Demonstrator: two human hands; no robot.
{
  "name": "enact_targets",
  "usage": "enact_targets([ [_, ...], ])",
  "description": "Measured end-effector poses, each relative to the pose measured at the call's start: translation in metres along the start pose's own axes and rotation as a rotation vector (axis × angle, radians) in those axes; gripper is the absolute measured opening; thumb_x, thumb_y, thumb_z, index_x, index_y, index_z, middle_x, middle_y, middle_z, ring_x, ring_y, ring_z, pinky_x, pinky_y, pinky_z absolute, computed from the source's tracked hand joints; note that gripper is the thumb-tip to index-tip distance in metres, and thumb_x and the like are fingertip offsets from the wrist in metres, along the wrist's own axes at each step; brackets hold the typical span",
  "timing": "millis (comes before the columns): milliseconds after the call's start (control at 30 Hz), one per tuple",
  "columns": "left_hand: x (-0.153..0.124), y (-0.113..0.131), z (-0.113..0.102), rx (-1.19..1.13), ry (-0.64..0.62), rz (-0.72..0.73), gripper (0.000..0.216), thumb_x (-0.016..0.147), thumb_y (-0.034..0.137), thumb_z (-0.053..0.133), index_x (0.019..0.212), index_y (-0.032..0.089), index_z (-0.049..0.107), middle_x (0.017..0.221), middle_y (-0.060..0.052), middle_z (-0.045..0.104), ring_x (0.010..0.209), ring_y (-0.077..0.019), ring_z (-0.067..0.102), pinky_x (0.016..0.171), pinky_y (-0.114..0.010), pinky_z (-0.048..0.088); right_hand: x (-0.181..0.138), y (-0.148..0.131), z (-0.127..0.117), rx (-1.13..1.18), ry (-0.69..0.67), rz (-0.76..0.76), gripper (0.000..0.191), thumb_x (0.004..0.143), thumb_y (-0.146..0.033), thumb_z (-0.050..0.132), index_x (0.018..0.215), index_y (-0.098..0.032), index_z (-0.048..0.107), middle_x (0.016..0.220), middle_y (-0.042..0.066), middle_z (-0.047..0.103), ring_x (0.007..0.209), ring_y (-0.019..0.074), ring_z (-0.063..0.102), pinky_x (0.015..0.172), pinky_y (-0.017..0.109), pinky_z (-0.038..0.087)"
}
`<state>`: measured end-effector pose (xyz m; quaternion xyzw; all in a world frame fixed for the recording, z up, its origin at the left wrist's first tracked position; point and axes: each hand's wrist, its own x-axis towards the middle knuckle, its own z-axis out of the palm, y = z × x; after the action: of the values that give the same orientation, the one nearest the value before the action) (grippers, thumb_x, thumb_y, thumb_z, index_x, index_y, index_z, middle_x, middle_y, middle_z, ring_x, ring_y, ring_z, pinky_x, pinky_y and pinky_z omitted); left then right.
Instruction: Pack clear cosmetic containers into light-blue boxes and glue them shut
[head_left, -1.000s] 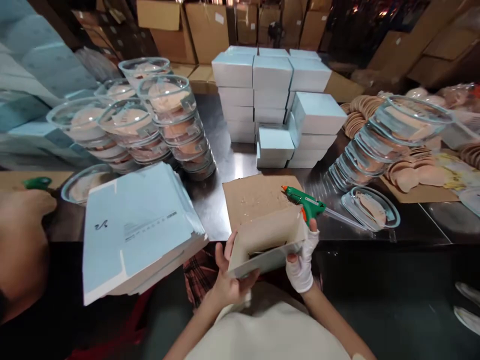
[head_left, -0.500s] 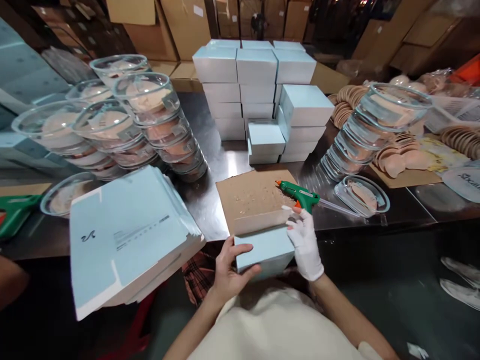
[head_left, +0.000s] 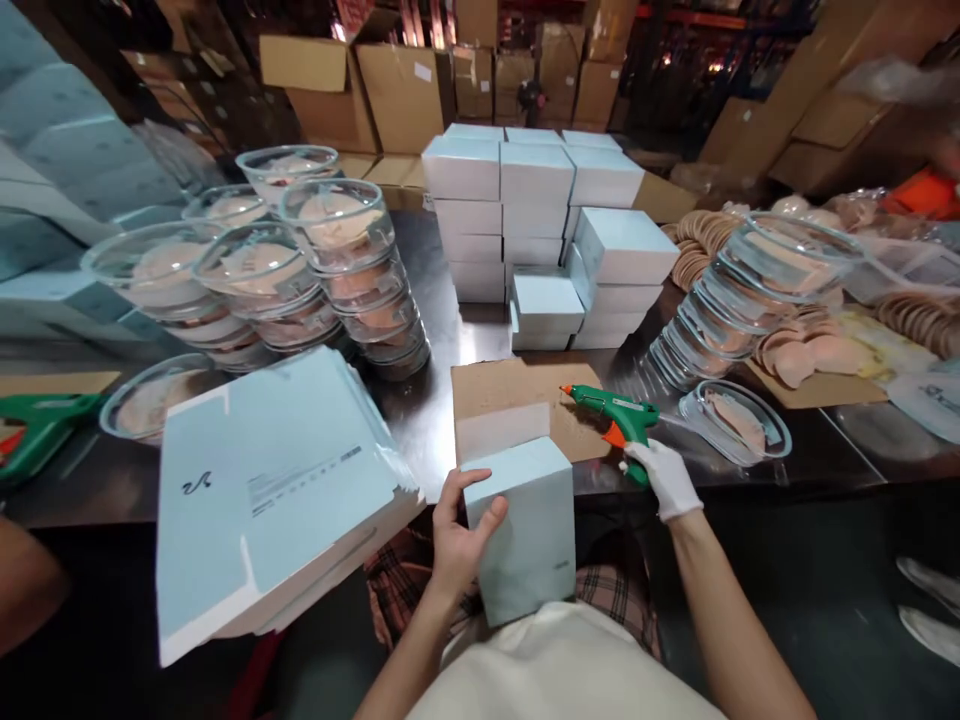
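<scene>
My left hand (head_left: 459, 535) grips a pale blue box (head_left: 523, 525) at its left edge, thumb on the top face and fingers (head_left: 448, 492) curled around the side, holding it over my lap against the near edge of the counter (head_left: 435, 410). One flap of the box stands open at the far side. My gloved right hand (head_left: 664, 478) is closed around the handle of the green glue gun (head_left: 611, 412), whose orange nozzle points left over a brown cardboard sheet (head_left: 517, 390) lying on the counter. To my left sits a stack of flat unfolded blue boxes (head_left: 270, 480). Behind the cardboard stand stacks of finished blue boxes (head_left: 540, 210), with stacked clear round containers (head_left: 300, 270) on the left.
</scene>
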<state>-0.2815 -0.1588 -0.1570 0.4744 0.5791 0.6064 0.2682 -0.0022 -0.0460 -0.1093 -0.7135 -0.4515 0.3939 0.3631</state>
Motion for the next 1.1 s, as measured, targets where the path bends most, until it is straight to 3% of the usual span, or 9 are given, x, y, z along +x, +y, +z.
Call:
enact_targets([
  [100,0.007,0.015,0.007,-0.041,-0.016,0.011,0.032,0.088,0.051,0.076,0.105,0.023,0.073,0.098,-0.003,0.069,0.092,-0.0216,0.066,0.082,-0.031,0.052,-0.029,-0.013,0.011,0.274,0.108,-0.167,0.049,0.066,-0.054,0.079,0.095,-0.02,0.061,0.073,0.001,0.072,0.059,0.0172,0.068,0.057,0.028,0.058],
  [200,0.011,0.025,0.014,-0.012,-0.009,0.059,0.028,0.088,0.045,0.078,0.104,0.023,0.074,0.099,-0.004,0.069,0.095,-0.0215,0.066,0.084,-0.031,0.052,-0.06,-0.023,0.018,0.429,-0.019,-0.265,0.044,0.071,-0.049,0.085,0.096,-0.019,0.066,0.066,0.0,0.069,0.052,0.015,0.062,0.054,0.029,0.056],
  [300,0.011,0.027,0.02,0.044,0.01,0.1,0.026,0.088,0.043,0.078,0.104,0.023,0.074,0.102,-0.005,0.071,0.098,-0.0222,0.067,0.086,-0.032,0.053,-0.086,-0.021,0.018,0.273,-0.216,-0.291,0.037,0.081,-0.049,0.079,0.1,-0.017,0.073,0.068,0.003,0.071,0.052,0.0161,0.06,0.053,0.03,0.055],
  [400,0.009,0.027,0.024,0.094,0.021,0.157,0.024,0.089,0.041,0.078,0.105,0.023,0.075,0.103,-0.005,0.074,0.102,-0.0232,0.068,0.092,-0.035,0.053,-0.1,-0.013,0.019,0.084,-0.28,-0.53,0.028,0.085,-0.046,0.075,0.096,-0.02,0.073,0.08,0.006,0.075,0.063,0.0198,0.067,0.06,0.033,0.058],
  [533,0.007,0.028,0.026,0.096,0.025,0.198,0.022,0.089,0.04,0.077,0.103,0.023,0.074,0.099,-0.004,0.075,0.098,-0.0234,0.068,0.094,-0.038,0.053,-0.104,-0.016,0.03,-0.131,-0.237,-0.884,0.016,0.089,-0.036,0.069,0.081,-0.022,0.065,0.072,0.002,0.067,0.061,0.0176,0.065,0.057,0.029,0.053],
  [633,0.005,0.03,0.026,0.097,0.016,0.192,0.022,0.089,0.04,0.078,0.102,0.023,0.075,0.097,-0.004,0.075,0.097,-0.0236,0.068,0.092,-0.038,0.055,-0.101,-0.02,0.039,-0.178,-0.21,-0.969,0.017,0.09,-0.032,0.066,0.077,-0.023,0.06,0.068,-0.001,0.063,0.054,0.0145,0.059,0.052,0.027,0.048],
  [900,0.001,0.025,0.018,0.111,0.047,0.142,0.031,0.088,0.05,0.078,0.103,0.023,0.076,0.101,-0.007,0.075,0.098,-0.0247,0.071,0.087,-0.036,0.058,-0.078,0.018,0.021,-0.006,-0.167,-0.599,0.016,0.077,-0.038,0.079,0.085,-0.026,0.072,0.08,0.005,0.076,0.068,0.0257,0.071,0.065,0.04,0.062],
  [1000,0.002,0.026,0.012,0.104,0.082,0.128,0.034,0.086,0.054,0.078,0.101,0.023,0.077,0.1,-0.007,0.074,0.095,-0.0247,0.071,0.083,-0.034,0.058,-0.057,0.023,0.011,0.04,-0.064,-0.443,0.026,0.07,-0.045,0.084,0.078,-0.023,0.073,0.07,0.006,0.074,0.06,0.0257,0.069,0.057,0.039,0.06],
  [1100,0.003,0.029,0.002,0.087,0.136,0.084,0.04,0.085,0.06,0.077,0.101,0.024,0.077,0.103,-0.008,0.075,0.101,-0.0277,0.072,0.088,-0.038,0.058,-0.028,0.011,0.013,0.194,-0.095,-0.119,0.037,0.061,-0.051,0.087,0.074,-0.021,0.071,0.06,0.002,0.069,0.047,0.0184,0.058,0.042,0.031,0.049],
])
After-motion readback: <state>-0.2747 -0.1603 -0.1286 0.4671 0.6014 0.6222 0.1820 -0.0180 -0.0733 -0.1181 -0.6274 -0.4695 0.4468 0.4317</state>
